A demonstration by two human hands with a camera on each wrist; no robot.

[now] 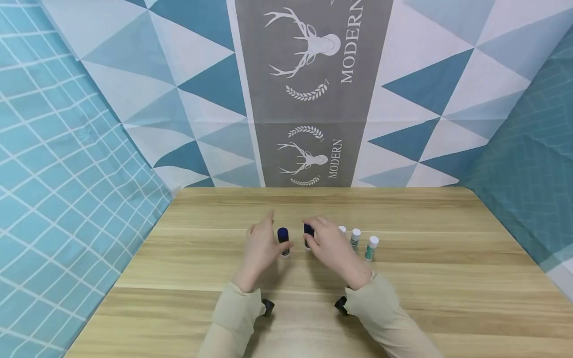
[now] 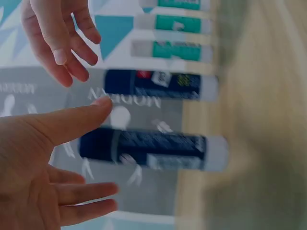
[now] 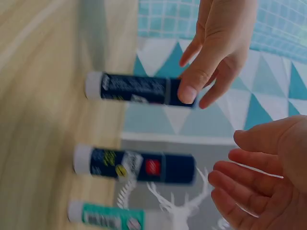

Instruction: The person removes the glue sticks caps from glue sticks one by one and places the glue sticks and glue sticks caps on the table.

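Two navy glue sticks with white bases stand upright side by side on the table. My left hand (image 1: 261, 247) is at the left navy glue stick (image 1: 283, 232), thumb and fingers spread around it; in the left wrist view they do not close on that stick (image 2: 163, 149). Just behind the other navy glue stick (image 3: 139, 164), my right hand (image 1: 333, 247) has loosely bent fingers, and in the right wrist view a gap separates them from its cap. Right of it stand three smaller green glue sticks (image 1: 370, 252) with white caps, one partly hidden by the right hand.
The sticks stand on a wood-grain table (image 1: 429, 308). A patterned cloth (image 1: 309, 104) with deer heads hangs behind its far edge, and blue gridded cloth (image 1: 67, 199) covers the left side. Dark wrist devices (image 1: 341, 306) sit below both sleeves.
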